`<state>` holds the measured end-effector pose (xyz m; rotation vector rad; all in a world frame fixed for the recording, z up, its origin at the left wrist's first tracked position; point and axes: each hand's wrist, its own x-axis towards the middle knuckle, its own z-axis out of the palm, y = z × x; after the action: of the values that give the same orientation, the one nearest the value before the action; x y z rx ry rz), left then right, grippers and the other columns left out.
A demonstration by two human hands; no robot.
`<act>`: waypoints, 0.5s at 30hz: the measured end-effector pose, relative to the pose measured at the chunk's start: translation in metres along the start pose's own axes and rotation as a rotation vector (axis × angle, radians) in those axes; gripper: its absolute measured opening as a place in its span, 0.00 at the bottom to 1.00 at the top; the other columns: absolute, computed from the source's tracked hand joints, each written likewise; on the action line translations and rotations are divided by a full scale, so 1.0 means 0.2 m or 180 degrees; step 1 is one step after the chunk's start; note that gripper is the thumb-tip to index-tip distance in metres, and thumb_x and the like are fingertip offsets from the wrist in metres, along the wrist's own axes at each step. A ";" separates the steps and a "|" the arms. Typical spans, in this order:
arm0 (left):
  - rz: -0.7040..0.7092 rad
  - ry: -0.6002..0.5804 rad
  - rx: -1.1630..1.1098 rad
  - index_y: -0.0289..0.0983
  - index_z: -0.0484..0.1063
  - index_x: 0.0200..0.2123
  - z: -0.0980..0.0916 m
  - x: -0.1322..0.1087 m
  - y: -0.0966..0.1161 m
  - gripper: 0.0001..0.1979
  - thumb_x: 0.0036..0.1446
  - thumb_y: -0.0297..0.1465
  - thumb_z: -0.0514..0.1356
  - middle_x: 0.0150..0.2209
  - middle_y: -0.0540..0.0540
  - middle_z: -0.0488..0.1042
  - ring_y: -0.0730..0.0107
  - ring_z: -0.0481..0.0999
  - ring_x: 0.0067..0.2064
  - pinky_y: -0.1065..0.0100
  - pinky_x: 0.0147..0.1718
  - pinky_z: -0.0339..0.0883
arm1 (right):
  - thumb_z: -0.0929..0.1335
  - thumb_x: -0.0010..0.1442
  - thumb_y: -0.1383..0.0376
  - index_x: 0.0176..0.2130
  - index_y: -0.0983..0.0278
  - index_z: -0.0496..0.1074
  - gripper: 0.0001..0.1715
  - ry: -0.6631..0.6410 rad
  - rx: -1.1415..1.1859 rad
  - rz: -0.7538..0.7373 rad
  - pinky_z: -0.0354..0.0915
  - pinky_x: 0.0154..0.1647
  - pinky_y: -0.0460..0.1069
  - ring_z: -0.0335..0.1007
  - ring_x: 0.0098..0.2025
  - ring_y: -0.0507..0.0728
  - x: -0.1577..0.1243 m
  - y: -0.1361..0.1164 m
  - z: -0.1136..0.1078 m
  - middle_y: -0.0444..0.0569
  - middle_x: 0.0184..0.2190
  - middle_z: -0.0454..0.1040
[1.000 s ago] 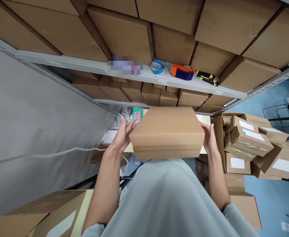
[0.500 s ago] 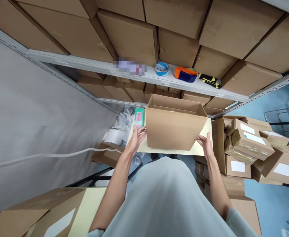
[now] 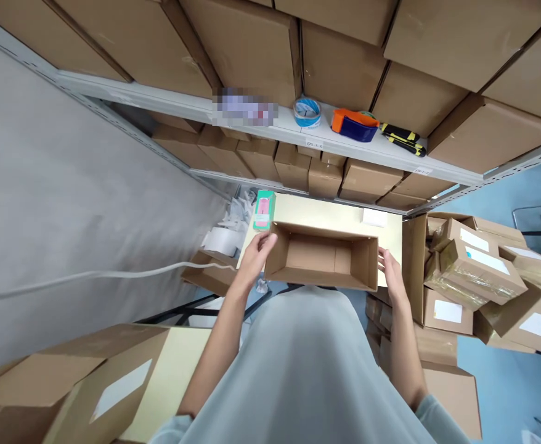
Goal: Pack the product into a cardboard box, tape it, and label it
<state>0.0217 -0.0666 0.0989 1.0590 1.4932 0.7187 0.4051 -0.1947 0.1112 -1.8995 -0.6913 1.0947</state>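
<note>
— Carton [image 3: 321, 262] placed yet?
— Yes: standing open and empty on the tabletop [image 3: 326, 213], nothing packed. Clamped at nine o'clock by the left hand [image 3: 256, 256]; braced at three o'clock by the right hand [image 3: 392, 271], grip apart, flat.

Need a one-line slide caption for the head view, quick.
Left hand and right hand steady an open, empty brown cardboard box at a pale yellow table.

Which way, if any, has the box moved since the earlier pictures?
Yes. The box has turned open side up and come down onto the table.
</note>
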 end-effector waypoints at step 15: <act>-0.0787 0.0961 0.0362 0.36 0.82 0.47 -0.27 -0.62 -0.05 0.41 0.50 0.68 0.68 0.46 0.38 0.88 0.42 0.87 0.47 0.52 0.49 0.81 | 0.75 0.58 0.29 0.43 0.63 0.82 0.41 -0.1537 -0.1093 0.0127 0.80 0.46 0.60 0.85 0.44 0.71 0.16 -0.28 -0.11 0.57 0.40 0.88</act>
<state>-0.0355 -0.1770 0.1550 0.8543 1.9058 0.6433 0.4367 -0.1492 0.1506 -1.9456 -1.1762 1.5643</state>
